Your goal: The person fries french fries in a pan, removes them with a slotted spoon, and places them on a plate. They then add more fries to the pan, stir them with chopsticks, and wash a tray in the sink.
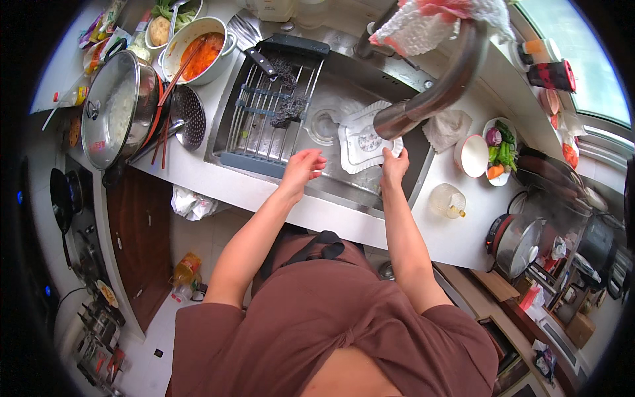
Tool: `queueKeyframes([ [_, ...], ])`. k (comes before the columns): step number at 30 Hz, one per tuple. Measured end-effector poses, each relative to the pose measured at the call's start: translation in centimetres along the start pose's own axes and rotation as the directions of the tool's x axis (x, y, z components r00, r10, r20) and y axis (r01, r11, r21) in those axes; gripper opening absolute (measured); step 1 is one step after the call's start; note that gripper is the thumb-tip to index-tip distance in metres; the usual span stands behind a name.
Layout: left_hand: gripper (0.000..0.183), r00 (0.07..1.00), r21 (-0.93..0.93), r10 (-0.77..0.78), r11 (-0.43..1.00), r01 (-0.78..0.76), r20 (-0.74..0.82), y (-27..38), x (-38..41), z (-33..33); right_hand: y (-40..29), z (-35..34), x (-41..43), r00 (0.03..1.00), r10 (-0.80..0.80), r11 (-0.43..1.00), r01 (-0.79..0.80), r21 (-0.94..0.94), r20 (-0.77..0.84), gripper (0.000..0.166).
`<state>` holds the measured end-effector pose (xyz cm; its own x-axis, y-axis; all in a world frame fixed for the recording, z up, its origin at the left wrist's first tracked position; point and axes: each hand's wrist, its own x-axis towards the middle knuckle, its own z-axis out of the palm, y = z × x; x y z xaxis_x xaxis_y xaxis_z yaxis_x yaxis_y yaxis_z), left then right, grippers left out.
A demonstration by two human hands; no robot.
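Note:
A white scalloped-edge dish with a floral pattern (pixel 358 155) is tilted over the steel sink (pixel 342 184), below the faucet spout (pixel 397 119). My right hand (pixel 395 165) grips its near right edge. My left hand (pixel 304 171) hovers over the sink's near side, fingers slightly curled and holding nothing. Left of that hand lies a roll-out drying rack (pixel 255 136) with grey end bars. On the rack rest a dark scrubbing pad (pixel 289 110) and a black-handled kitchen knife (pixel 262 63). Whether water runs from the spout is hard to tell.
Left of the sink stand a white pot of red sauce (pixel 217 69), a glass-lidded pot (pixel 111 109) and a perforated skimmer (pixel 188 119). A white bowl (pixel 471 156), a plate of vegetables (pixel 502 149), a crumpled cloth (pixel 448 130) and a glass jar (pixel 444 201) sit to the right.

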<state>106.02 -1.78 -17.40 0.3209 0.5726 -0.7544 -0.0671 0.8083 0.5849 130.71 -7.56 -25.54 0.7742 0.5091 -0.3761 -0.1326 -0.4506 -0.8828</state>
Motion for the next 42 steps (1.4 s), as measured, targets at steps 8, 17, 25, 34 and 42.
queueKeyframes([
  [8,0.07,0.97,0.316,0.214,0.934,-0.17,-0.113,-6.0,5.5,8.1,-8.5,-1.9,-5.5,0.994,-0.005,0.905,-0.044,0.423,0.114,0.036],
  [17,0.044,0.867,0.199,0.422,0.904,-0.379,-0.264,-0.4,6.7,8.9,-9.1,-5.8,-6.8,0.961,-0.113,0.968,0.049,0.248,0.251,0.03],
  [25,0.058,0.853,0.472,0.425,0.845,-0.253,-0.303,-3.8,6.1,9.2,-10.2,-5.8,-6.7,0.966,-0.06,0.956,-0.017,0.293,0.251,0.029],
  [34,0.036,0.893,0.331,0.434,0.866,-0.376,-0.121,2.2,5.9,6.2,-13.6,-7.4,-6.2,0.875,0.046,0.911,-0.235,0.339,0.482,0.033],
  [42,0.034,0.955,-0.292,0.176,0.925,-0.244,-0.238,-3.2,1.1,11.7,-10.0,-6.4,-8.5,0.914,-0.056,0.855,-0.163,0.492,0.401,0.05],
])
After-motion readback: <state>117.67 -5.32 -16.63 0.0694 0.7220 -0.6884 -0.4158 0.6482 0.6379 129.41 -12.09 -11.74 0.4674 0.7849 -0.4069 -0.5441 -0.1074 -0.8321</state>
